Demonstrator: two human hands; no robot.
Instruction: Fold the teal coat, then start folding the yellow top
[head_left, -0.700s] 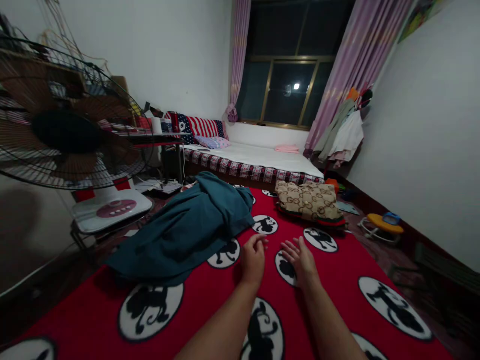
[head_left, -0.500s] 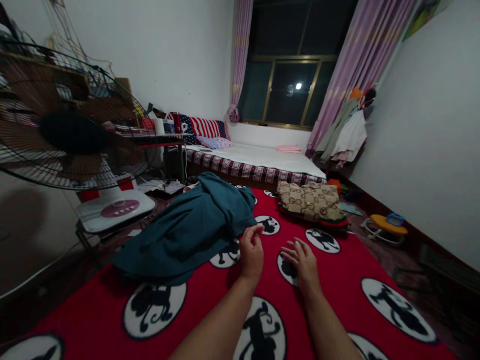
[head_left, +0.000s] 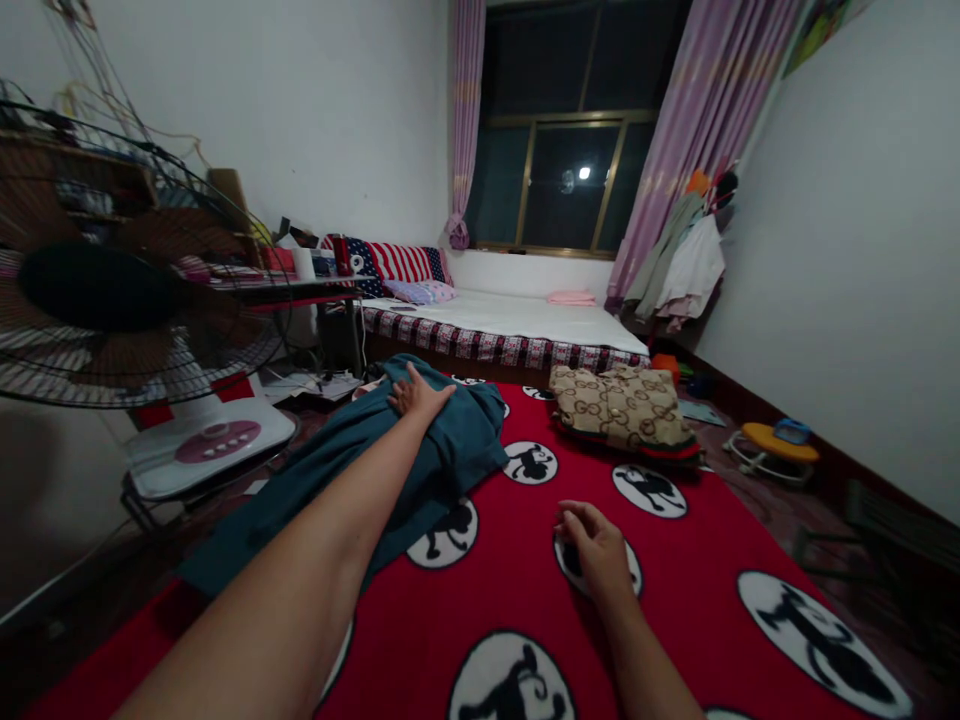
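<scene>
A teal cloth garment (head_left: 465,440) lies in loose folds on the left part of a red blanket (head_left: 480,600) printed with white circles and black figures. My left hand (head_left: 420,395) rests on the garment's far part, fingers spread and palm down. Over the blanket, right of the garment, hovers my right hand (head_left: 596,545); its fingers are loosely half-curled and hold nothing that I can see. A folded tan patterned cloth bundle (head_left: 622,405) with a green and red edge sits at the far right of the blanket, apart from both hands.
A caged fan (head_left: 97,285) stands at the left, beside a cluttered desk (head_left: 300,285). Behind the blanket is a bed (head_left: 510,315) under a curtained window. On the right floor is a yellow-topped stool (head_left: 772,440), and clothes (head_left: 690,270) hang near the curtain.
My left hand has moved forward and left from above the blanket onto the teal garment. My right hand has dropped slightly, its fingers more curled. The view has shifted a little.
</scene>
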